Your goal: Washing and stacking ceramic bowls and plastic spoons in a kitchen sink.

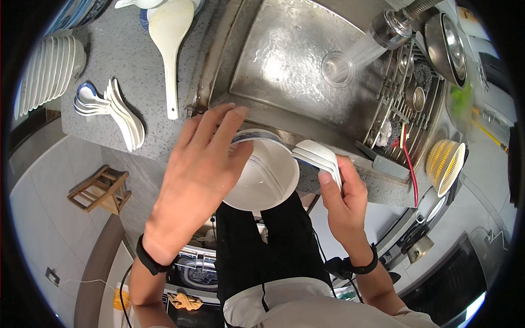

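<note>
My left hand (201,160) is over the left side of a white bowl (283,164), its fingers apart and its thumb across the inside of the rim. The bowl sits at the front edge of the sink, with a blue band on the far part of its wall. White ridged pieces that look like spoons (264,176) lie inside, partly hidden by the hand. To the right of the bowl, my right hand (346,197) pinches a small nested stack of white soup spoons (318,156) between thumb and fingers.
Water pours from the faucet (391,30) into the steel sink (287,53). A wire rack (404,110) with scrubbers stands at its right. On the left counter (156,139) lie nested spoons (123,115), a rice paddle (170,45) and stacked bowls (53,69). A wooden stool (102,188) stands below.
</note>
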`<state>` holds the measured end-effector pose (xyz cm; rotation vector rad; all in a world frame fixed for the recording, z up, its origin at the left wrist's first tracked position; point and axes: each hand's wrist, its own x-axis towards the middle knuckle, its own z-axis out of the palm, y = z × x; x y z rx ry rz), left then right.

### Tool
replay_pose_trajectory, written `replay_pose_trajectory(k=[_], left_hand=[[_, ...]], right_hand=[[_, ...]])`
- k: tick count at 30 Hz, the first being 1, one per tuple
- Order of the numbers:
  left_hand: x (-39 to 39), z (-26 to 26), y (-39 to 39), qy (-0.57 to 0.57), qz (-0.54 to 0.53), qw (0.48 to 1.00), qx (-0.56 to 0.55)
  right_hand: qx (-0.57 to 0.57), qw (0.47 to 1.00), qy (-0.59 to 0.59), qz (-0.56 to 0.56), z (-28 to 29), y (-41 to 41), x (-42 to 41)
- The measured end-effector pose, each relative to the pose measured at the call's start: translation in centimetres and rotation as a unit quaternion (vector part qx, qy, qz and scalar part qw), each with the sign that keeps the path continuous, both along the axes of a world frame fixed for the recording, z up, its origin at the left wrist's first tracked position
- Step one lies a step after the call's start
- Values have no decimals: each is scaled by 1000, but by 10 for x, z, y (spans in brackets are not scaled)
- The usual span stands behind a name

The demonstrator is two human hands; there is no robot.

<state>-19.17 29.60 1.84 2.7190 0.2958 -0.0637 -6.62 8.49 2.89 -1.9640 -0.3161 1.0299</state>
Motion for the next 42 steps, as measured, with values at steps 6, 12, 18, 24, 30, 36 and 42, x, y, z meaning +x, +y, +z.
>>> replay_pose_trajectory(k=[6,12,18,24,30,36,42], left_hand=[[-1,-1,0,-27,64,994,-79],[-1,-10,5,-50,35,996,-72],[0,-16,7,-68,28,985,-153],[6,-6,-1,-37,-13,998,-59],[9,4,-7,2,17,989,-145],[12,6,-19,9,-58,992,-112],[17,8,-24,39,-112,991,-67]], right_hand=[[-3,1000,-5,31,-6,-3,-3],[8,998,-14,67,-11,2,-6],[28,997,-19,69,-17,6,-6],[36,994,-33,100,-26,7,-9],[56,993,-35,94,-28,5,-15],[51,993,99,-33,-28,2,-12],[90,959,246,-108,-19,0,-6]])
